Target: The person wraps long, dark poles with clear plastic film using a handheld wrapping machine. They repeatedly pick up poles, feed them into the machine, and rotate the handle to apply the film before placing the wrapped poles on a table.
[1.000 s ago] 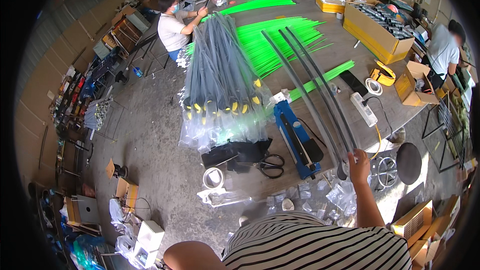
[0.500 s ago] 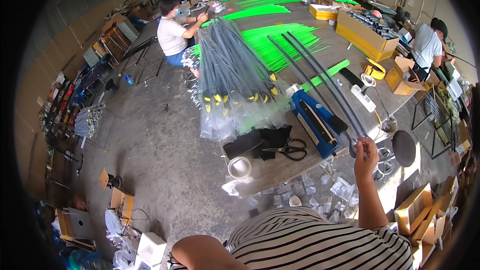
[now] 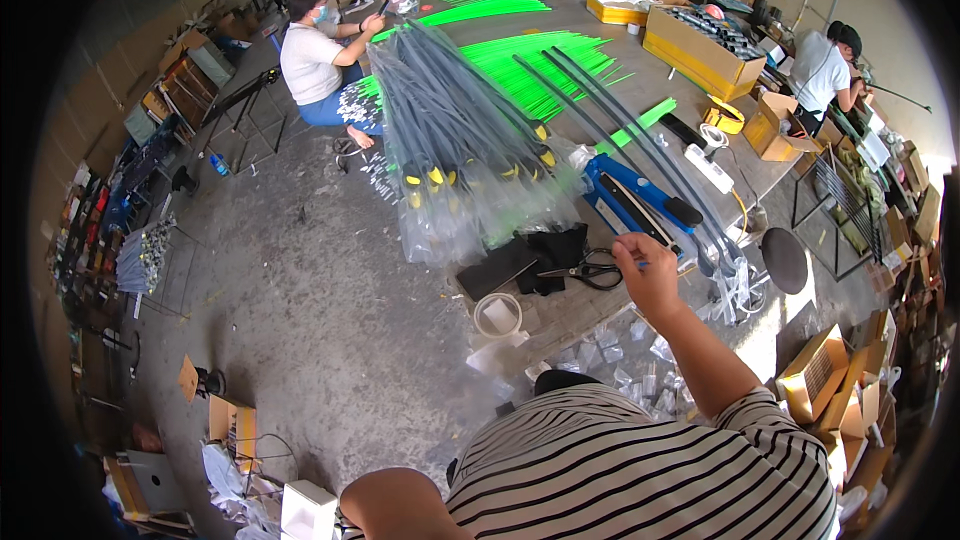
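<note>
My right hand hangs over the near edge of the table, fingers curled together. Whatever may be between them is too small to make out. Just left of it lie black-handled scissors on a black cloth. Beyond the hand stands a blue heat sealer with a black lever. Long dark strips in clear sleeves run along its right side, their loose plastic ends at the table edge. A large pile of bagged grey rods with yellow tabs lies to the left. Of my left arm only the elbow shows; its hand is out of sight.
Green sticks cover the middle of the table. A white tape roll sits at the near corner. A white power strip and cardboard box stand right. A round black stool is beside the table. Several people work around.
My right hand has left the ends of the dark strips and moved left, towards the scissors. The strips stay on the table. The whole view has shifted slightly.
</note>
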Action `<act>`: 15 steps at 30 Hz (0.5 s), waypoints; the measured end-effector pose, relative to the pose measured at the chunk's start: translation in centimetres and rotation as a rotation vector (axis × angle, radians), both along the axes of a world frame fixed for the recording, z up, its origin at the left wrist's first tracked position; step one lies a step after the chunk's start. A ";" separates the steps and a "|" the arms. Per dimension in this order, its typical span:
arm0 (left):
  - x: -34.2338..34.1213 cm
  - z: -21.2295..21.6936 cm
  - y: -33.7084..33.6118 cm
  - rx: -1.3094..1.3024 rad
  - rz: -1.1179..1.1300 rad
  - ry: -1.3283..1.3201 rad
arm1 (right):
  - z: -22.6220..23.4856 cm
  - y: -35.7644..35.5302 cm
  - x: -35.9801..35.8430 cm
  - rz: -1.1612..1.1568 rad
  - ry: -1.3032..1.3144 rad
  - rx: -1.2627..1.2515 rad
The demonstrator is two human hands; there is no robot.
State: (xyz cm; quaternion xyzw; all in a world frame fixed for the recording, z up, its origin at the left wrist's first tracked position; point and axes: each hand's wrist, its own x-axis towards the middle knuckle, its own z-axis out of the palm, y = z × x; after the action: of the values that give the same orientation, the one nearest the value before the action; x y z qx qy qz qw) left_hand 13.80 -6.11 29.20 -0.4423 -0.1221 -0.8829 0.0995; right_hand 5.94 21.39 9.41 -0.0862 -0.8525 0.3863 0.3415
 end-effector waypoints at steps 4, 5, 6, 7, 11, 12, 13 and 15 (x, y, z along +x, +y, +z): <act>-2.8 -0.8 -1.2 -0.181 -0.047 0.066 | -1.0 -0.4 -8.8 0.099 -0.037 0.044; -3.0 -0.8 -1.3 -0.218 -0.017 0.040 | -1.8 -0.3 -11.4 0.113 -0.057 0.079; -3.8 -0.6 -1.0 -0.231 0.001 0.042 | -2.6 -0.5 -14.2 0.130 -0.074 0.112; -4.5 -0.3 -0.7 -0.243 0.024 0.045 | -3.1 -0.7 -17.0 0.150 -0.087 0.147; -8.5 -0.4 0.3 -0.231 0.054 0.056 | -4.9 -1.4 -27.0 0.086 -0.322 0.317; -8.7 -0.8 -0.3 -0.282 0.083 -0.025 | -5.8 -1.5 -29.4 0.063 -0.384 0.342; -8.8 -1.1 -1.0 -0.333 0.112 -0.105 | -5.9 -2.0 -31.1 0.043 -0.440 0.370; -9.6 -2.9 -1.7 -0.379 0.325 -0.199 | -6.1 -3.3 -33.6 0.025 -0.614 0.424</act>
State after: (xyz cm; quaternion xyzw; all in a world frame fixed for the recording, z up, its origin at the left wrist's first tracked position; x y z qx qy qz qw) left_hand 4.19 -7.79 26.32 -0.3386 -0.3637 -0.8560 0.1427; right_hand -27.69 18.09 3.30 -0.1149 -0.9772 0.1617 0.0755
